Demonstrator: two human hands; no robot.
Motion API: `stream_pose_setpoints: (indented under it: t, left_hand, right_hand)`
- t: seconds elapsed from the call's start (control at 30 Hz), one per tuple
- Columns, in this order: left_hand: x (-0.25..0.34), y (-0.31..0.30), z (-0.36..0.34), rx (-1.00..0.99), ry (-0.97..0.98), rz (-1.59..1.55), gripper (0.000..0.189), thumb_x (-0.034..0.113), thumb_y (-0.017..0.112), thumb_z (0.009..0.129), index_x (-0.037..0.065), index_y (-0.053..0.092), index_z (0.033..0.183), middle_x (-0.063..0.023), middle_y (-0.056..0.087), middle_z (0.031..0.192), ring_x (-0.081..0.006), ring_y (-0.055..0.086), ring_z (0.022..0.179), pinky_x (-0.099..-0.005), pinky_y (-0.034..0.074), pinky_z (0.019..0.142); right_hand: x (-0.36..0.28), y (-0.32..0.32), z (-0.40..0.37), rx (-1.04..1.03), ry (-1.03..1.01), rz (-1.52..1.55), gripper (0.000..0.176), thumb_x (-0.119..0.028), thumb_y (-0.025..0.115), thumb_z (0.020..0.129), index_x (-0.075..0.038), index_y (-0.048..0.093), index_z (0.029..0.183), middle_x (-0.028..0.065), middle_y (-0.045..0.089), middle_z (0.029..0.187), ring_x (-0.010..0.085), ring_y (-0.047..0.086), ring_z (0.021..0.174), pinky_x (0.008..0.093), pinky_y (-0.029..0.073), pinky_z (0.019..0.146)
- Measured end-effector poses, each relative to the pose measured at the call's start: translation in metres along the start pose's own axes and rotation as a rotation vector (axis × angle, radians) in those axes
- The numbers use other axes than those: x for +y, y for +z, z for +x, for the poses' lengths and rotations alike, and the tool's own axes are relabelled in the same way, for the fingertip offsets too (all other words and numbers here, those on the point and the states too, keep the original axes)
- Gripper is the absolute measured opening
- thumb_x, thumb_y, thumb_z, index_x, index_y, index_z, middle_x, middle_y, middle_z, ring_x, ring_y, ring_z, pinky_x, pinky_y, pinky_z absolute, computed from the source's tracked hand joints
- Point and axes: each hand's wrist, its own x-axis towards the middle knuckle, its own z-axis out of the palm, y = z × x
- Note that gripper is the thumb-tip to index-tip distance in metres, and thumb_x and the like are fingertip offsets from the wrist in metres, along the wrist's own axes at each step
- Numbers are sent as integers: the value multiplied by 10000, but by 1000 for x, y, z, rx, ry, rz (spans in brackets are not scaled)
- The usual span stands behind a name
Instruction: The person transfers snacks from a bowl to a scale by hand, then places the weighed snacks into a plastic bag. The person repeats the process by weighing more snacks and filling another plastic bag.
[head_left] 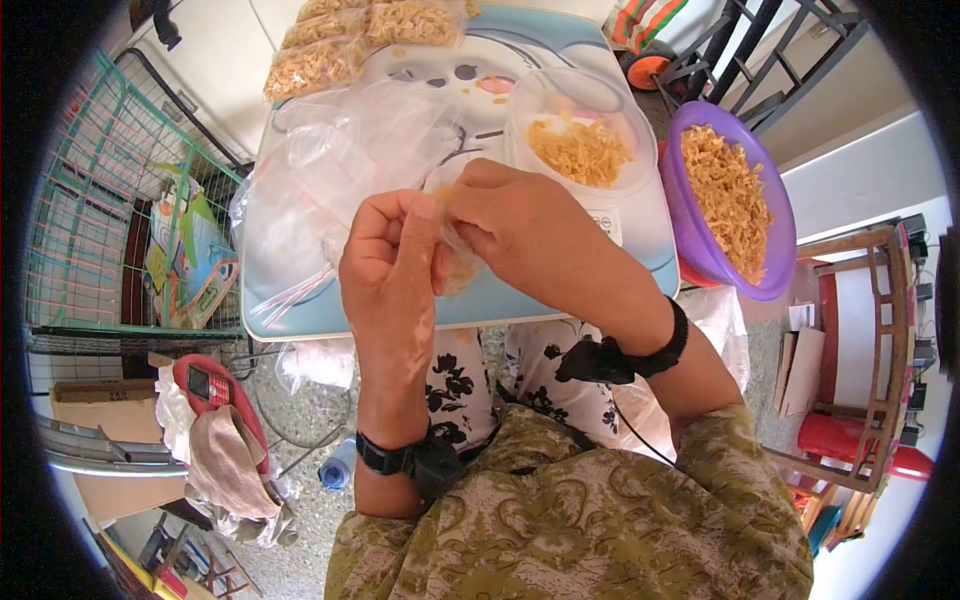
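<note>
Both hands meet over the near part of the small table [470,312], their fingers pinched on a clear plastic bag [462,270] with some yellowish dried pieces inside. My left hand [392,255] grips the bag's edge from the left, thumb pressed to the fingers. From the right, my right hand [525,225] pinches the same bag, its back turned up. Just beyond the right hand, a clear round container [635,125] holds more dried pieces [580,150]. To the left of the hands lies a pile of empty clear bags [320,150].
Filled bags [320,65] lie at the table's far left. A purple basin [690,215] heaped with dried pieces stands right of the table. Left are a green wire cage [80,220] and a red stool [240,420] bearing a phone and cloth. Thin ties [292,295] lie near the left edge.
</note>
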Motion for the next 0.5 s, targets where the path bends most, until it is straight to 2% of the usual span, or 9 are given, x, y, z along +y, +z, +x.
stream_pose_setpoints:
  t: [0.07, 0.13, 0.27, 0.37, 0.43, 0.5]
  left_hand:
    - [-1, 2, 0, -5, -11, 6, 199, 241, 635, 959, 46, 598, 972, 14, 530, 665, -53, 438, 540, -205, 321, 475]
    - [-4, 1, 3, 20, 0, -11, 198, 242, 636, 958, 47, 600, 970, 11, 532, 679, -58, 446, 548, -208, 338, 486]
    - [-5, -2, 5, 38, 5, -73, 198, 243, 641, 955, 49, 604, 969, 9, 537, 696, -64, 454, 559, -213, 356, 499]
    - [-6, -4, 6, 40, -2, -94, 192, 239, 644, 953, 51, 605, 969, 10, 538, 703, -70, 464, 568, -219, 373, 508]
    - [-9, -6, 7, 24, -7, -129, 189, 233, 645, 952, 51, 604, 977, 12, 536, 700, -73, 472, 572, -222, 378, 509]
    - [-9, -8, 8, 26, -8, -126, 189, 232, 646, 952, 50, 603, 978, 12, 535, 699, -73, 476, 574, -222, 380, 509]
  right_hand:
    - [-1, 1, 0, -6, 32, 10, 55, -43, 621, 812, -10, 584, 836, 121, 557, 832, 325, 573, 754, 390, 479, 651]
    - [-2, 2, 1, -18, 64, -23, 117, -141, 584, 839, -36, 637, 826, 160, 579, 830, 333, 611, 815, 408, 513, 672]
    - [-4, -6, -1, -14, 92, 38, 58, -61, 611, 854, -31, 624, 902, 119, 565, 866, 314, 584, 810, 384, 483, 705]
    - [4, -19, -5, -30, -19, 124, 115, -63, 599, 879, -43, 649, 980, 111, 605, 939, 290, 605, 879, 358, 495, 752]
    - [12, -26, -7, 115, -113, 43, 167, -170, 563, 910, -53, 669, 966, 139, 629, 954, 342, 609, 877, 419, 491, 788]
    - [18, -47, -8, 139, -56, -44, 176, -176, 569, 909, -47, 670, 972, 145, 639, 943, 340, 617, 861, 418, 494, 779]
